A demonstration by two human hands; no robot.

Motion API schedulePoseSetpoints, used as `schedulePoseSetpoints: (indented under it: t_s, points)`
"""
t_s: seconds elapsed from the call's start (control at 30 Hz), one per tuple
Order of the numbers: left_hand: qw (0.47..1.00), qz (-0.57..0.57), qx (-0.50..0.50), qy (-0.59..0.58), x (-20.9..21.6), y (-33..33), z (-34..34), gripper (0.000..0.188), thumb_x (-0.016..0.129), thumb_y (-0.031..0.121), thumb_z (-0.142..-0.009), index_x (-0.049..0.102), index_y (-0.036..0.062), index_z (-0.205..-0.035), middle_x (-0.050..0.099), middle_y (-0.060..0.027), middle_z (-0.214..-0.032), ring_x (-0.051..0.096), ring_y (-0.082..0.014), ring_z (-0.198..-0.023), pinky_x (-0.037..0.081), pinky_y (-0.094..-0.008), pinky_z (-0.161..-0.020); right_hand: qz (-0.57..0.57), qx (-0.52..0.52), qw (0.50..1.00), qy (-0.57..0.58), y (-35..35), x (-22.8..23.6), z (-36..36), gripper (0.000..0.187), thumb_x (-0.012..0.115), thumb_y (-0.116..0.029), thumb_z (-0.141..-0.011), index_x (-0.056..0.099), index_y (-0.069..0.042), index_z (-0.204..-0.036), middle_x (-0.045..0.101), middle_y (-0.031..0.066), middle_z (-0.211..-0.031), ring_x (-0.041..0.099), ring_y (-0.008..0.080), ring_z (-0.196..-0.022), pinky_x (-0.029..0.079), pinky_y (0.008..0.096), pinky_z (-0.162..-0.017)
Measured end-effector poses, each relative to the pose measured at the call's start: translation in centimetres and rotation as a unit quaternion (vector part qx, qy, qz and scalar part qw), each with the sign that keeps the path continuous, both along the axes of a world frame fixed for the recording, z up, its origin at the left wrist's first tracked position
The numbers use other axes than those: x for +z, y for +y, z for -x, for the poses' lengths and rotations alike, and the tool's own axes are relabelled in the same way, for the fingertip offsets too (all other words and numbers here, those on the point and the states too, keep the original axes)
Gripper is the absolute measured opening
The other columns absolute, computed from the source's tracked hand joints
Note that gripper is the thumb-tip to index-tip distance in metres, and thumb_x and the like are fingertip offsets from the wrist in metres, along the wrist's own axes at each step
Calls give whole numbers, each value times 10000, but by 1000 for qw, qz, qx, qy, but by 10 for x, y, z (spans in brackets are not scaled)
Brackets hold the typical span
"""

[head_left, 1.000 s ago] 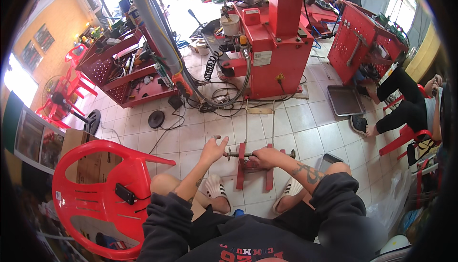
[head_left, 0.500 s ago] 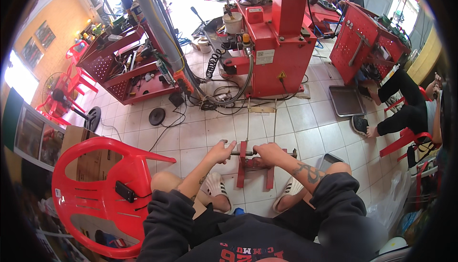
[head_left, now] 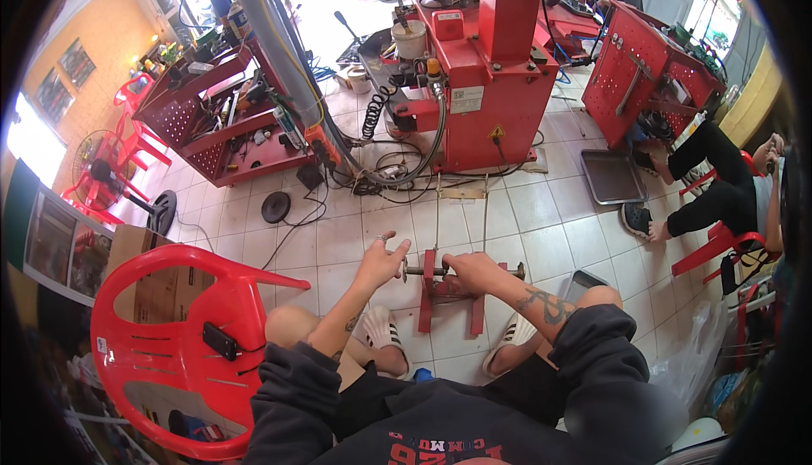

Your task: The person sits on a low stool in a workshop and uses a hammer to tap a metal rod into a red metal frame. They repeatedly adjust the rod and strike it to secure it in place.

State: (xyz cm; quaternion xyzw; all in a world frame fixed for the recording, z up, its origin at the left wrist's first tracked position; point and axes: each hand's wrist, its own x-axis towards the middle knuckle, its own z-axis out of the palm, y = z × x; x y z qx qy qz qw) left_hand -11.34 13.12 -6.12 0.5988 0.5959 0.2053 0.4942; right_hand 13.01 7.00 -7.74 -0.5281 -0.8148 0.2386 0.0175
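Note:
A low red metal stand point(head_left: 426, 306) rests on the floor between my feet, carrying a metal shaft point(head_left: 419, 271) laid crosswise over its uprights. My right hand point(head_left: 470, 273) is closed over the shaft's middle, between the two uprights; its fingers partly hide what lies beneath. Just off the shaft's left end, my left hand point(head_left: 382, 260) has thumb and forefinger spread, with nothing visible between them. A small round flange or ring shows at that end, beside the left fingertips. At the opposite end, past my right wrist, the shaft has a wider dark head point(head_left: 518, 271).
A red plastic chair point(head_left: 199, 255) with a black phone-like device point(head_left: 221, 341) stands at my left. Ahead are a red machine point(head_left: 486, 118), a tool cart point(head_left: 228, 139) and cables. A grey tray point(head_left: 612, 177) lies near a seated person point(head_left: 727, 169) at right.
My left hand has let go of the shaft's left end and shifted slightly up and left, its fingers opening. My right hand stays on the shaft, moved slightly left.

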Motion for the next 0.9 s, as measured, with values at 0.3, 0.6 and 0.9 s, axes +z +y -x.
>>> schedulePoseSetpoints:
  t_s: [0.3,0.6,0.9]
  points:
    - [989,76,-87,95,-6,4,-8,834,531,574,-953,359,-61,-1466,688,-121,-730,647,-178,-531,515,-300,-530,-20,-22,999,14,-1,6,2,337,632,-335,-917,533,-77,-1109,685,170,-833,671,390,-796,531,484,-696]
    - [984,78,-70,145,0,1,-6,817,516,587,-951,407,-54,-1447,721,-113,-748,689,-215,-654,539,-337,-660,-17,-16,999,27,-4,2,-1,323,597,-361,-944,557,-81,-1100,690,169,-837,674,385,-802,534,482,-710]
    - [992,-66,-38,101,-9,-1,-11,685,604,494,-938,543,-71,-1319,724,-199,-889,710,-318,-909,529,-392,-835,6,-1,1000,5,-4,-2,1,277,568,-315,-956,568,-76,-1095,697,176,-871,678,388,-839,536,493,-729]
